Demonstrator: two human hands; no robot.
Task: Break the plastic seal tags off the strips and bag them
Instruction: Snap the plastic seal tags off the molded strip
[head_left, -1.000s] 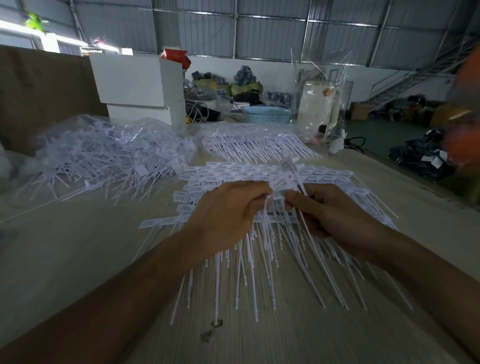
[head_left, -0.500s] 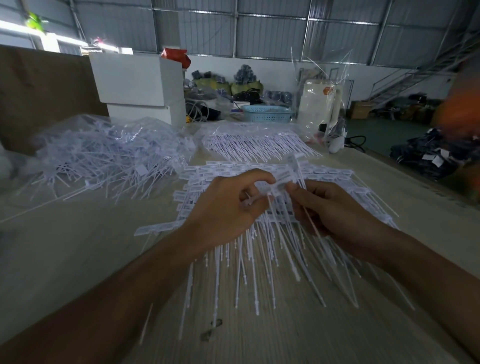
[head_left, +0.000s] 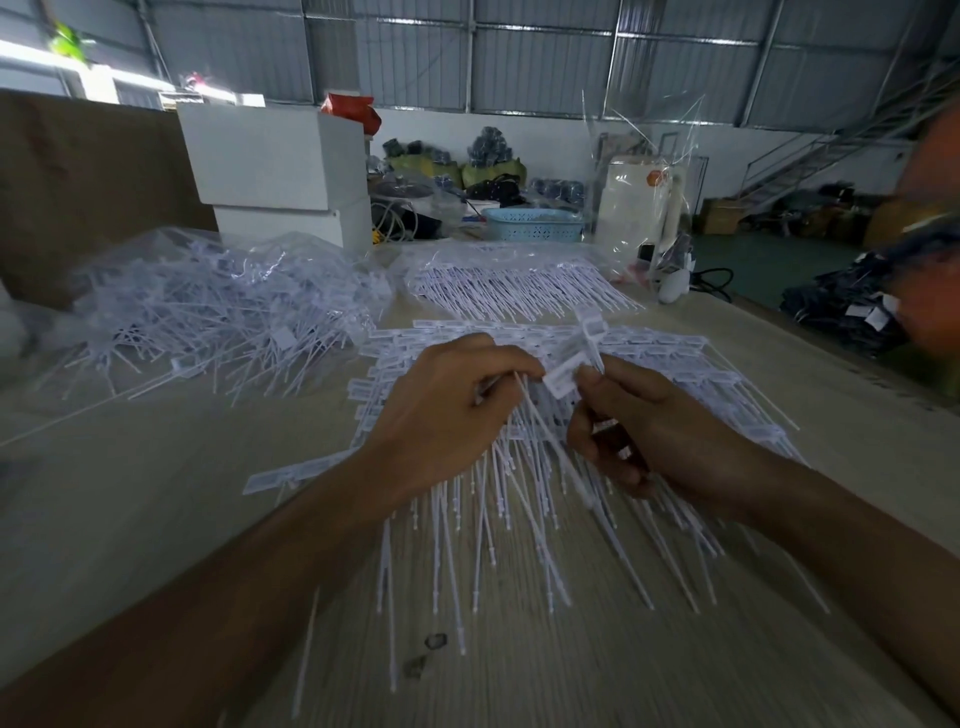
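White plastic seal tags joined in strips (head_left: 649, 374) lie fanned out on the wooden table, their long tails pointing toward me. Above that pile my left hand (head_left: 447, 415) pinches the thin tails of a few tags. My right hand (head_left: 660, 431) pinches the flat heads of the same small bunch of tags (head_left: 571, 364) between thumb and fingers, and more tags sit in its palm. The two hands are almost touching. A clear bag of loose tags (head_left: 208, 306) lies at the left, and another bagged batch (head_left: 519, 283) lies behind the pile.
A stack of white boxes (head_left: 275, 166) stands at the back left beside a brown board (head_left: 78, 182). A blue basket (head_left: 535, 223) and a tall clear bag (head_left: 639, 208) stand at the far end. The table's right edge (head_left: 831, 364) drops to a green floor.
The right hand has twisted the tag heads up and to the right, while the left hand keeps hold of the tails. The bunch is now bent between the two hands.
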